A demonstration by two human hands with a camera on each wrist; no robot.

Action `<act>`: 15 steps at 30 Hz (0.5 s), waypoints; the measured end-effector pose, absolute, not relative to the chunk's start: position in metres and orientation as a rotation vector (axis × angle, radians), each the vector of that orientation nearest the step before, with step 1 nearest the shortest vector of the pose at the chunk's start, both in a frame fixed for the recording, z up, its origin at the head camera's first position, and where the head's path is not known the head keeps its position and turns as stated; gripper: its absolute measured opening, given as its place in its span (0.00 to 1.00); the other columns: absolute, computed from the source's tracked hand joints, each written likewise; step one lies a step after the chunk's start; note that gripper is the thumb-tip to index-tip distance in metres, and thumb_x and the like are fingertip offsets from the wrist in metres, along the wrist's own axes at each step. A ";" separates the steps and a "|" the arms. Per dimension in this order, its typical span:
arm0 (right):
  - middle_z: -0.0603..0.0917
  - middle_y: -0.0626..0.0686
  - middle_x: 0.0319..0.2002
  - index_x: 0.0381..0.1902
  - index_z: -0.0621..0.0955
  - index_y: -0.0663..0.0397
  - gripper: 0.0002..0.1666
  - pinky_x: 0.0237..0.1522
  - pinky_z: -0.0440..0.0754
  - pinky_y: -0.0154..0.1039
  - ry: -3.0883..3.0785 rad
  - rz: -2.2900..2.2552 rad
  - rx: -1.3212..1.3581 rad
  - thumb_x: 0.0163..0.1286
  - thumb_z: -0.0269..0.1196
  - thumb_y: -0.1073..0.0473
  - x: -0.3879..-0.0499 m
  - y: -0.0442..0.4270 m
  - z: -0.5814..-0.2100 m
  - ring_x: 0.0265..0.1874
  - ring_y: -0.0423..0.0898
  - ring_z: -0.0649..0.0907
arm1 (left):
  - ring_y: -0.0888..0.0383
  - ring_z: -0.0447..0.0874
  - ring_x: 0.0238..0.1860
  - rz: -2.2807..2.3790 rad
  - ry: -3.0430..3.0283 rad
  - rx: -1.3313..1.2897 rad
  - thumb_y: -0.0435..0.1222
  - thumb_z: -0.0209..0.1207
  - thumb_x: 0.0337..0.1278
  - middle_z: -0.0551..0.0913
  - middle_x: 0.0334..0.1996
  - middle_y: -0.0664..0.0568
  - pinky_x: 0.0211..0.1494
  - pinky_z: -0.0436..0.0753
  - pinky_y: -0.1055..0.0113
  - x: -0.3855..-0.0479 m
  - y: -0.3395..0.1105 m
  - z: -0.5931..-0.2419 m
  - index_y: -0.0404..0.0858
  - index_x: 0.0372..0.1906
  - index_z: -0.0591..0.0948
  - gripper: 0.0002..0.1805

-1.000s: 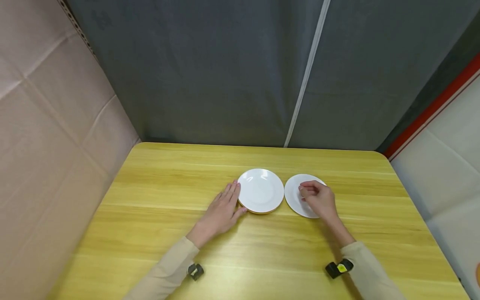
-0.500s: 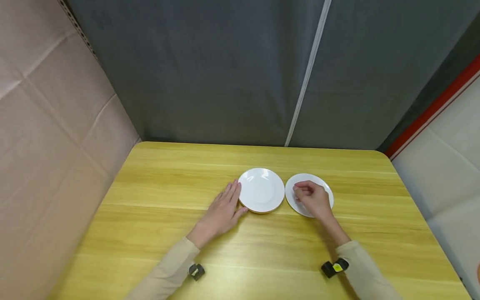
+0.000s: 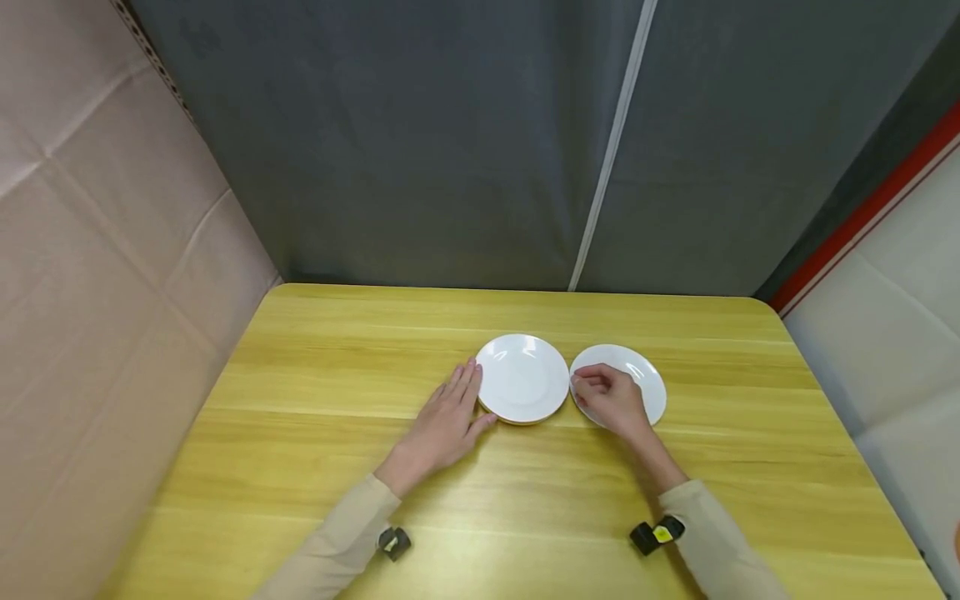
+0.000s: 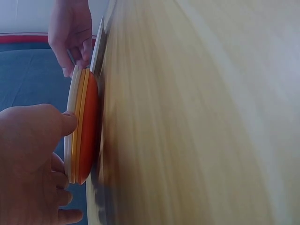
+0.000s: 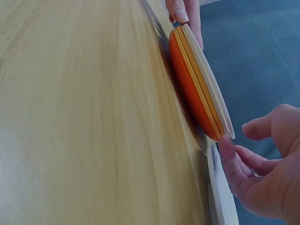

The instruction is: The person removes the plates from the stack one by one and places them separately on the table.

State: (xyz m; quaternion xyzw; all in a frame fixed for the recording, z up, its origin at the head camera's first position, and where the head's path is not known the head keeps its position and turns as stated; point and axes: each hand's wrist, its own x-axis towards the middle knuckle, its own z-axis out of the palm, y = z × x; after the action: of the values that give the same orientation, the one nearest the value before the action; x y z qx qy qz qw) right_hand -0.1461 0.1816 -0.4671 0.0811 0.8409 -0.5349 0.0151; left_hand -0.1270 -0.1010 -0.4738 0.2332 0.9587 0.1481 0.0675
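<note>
A stack of plates stands on the table, with a white plate (image 3: 522,379) on top. Beneath it the wrist views show yellow plates (image 4: 78,140) and an orange plate (image 4: 89,131). My left hand (image 3: 442,417) lies along the stack's left side, fingers straight, thumb touching the rim. A second white plate (image 3: 643,385) lies flat just right of the stack. Over its left part hovers my right hand (image 3: 615,406), fingers bent, nothing held. In the right wrist view its thumb is apart from the fingers, and a fingertip (image 5: 226,141) meets the stack's lower edge.
The wooden table (image 3: 337,358) has rounded far corners. Behind it hangs a dark grey curtain (image 3: 412,167) with a pale strip. Pale cloth walls (image 3: 97,250) stand at left and right, the right one edged in red. A black camera sits on each wrist.
My right hand has moved left over the right-hand plate, to the gap beside the stack. My left hand and both the stack and the plate look almost unmoved.
</note>
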 end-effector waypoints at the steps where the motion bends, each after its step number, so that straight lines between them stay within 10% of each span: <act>1: 0.89 0.54 0.32 0.47 0.85 0.66 0.15 0.32 0.82 0.25 2.612 -1.663 0.251 0.70 0.66 0.58 -0.146 0.180 -0.467 0.25 0.34 0.85 | 0.42 0.43 0.82 0.445 2.889 0.703 0.59 0.41 0.77 0.41 0.82 0.39 0.82 0.57 0.45 -0.127 -0.101 -0.474 0.33 0.81 0.43 0.46; 15: 0.88 0.60 0.39 0.50 0.83 0.67 0.19 0.34 0.87 0.30 2.555 -1.660 0.210 0.69 0.68 0.56 -0.143 0.170 -0.471 0.29 0.42 0.88 | 0.42 0.43 0.82 0.447 2.891 0.704 0.58 0.40 0.78 0.41 0.83 0.40 0.81 0.57 0.44 -0.124 -0.103 -0.473 0.33 0.81 0.43 0.45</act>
State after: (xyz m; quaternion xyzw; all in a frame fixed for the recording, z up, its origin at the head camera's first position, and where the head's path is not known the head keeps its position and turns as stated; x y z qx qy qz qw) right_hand -0.1429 0.1699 -0.4714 0.0687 0.8358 -0.5430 0.0435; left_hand -0.1244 -0.1029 -0.4727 0.2333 0.9587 0.1482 0.0664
